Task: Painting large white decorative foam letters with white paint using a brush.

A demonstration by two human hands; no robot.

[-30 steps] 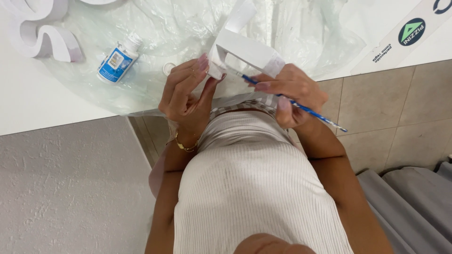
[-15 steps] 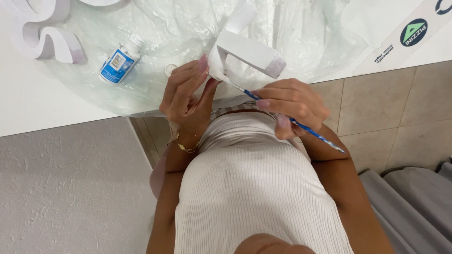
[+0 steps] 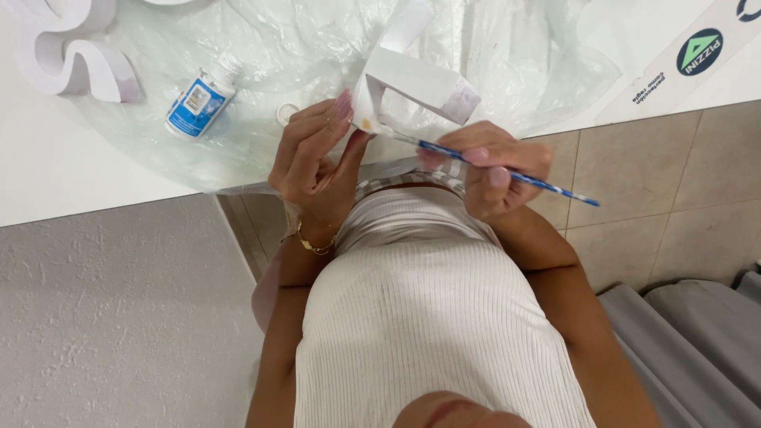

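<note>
Left hand (image 3: 313, 154) is pinching the near edge of a white angular cardboard piece (image 3: 416, 79), its grip closing on it just above the table (image 3: 47, 182) edge. Right hand (image 3: 491, 166) is gripping a slim blue-and-white brush (image 3: 507, 168), tip touching the piece beside the left fingers. Left of that grip, a small white bottle with a blue label (image 3: 198, 99) is lying on crinkled clear plastic sheeting (image 3: 261, 47).

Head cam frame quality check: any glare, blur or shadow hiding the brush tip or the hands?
Head view: even, soft light, no hard shadows. The plastic sheet shows mild sheen but no blown-out glare. Left hand, right hand, paintbrush and white letter piece are sharp, the brush tip readable against the piece. Wide-angle view from above; the torso fills the lower frame.
</note>
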